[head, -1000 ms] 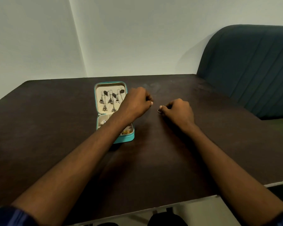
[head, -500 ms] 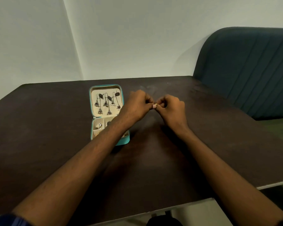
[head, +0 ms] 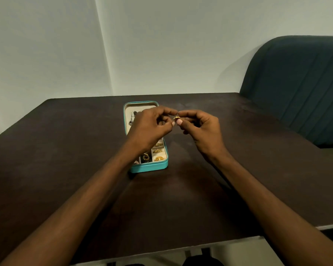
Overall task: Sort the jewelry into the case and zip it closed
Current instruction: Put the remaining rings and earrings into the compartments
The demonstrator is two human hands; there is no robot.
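Pinching a gold ring [head: 176, 118] between my right hand [head: 201, 129] and left hand [head: 152, 129], I see it raised above the counter [head: 65, 150], at three o'clock of the open teal jewelry case [head: 162, 164].

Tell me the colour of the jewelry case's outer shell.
Teal, or turquoise; the jewelry case shows it best along its front wall in the head view.

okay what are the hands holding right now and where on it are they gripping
A small gold ring, pinched between the fingertips of the right hand and left hand; exact grip points are too small to tell.
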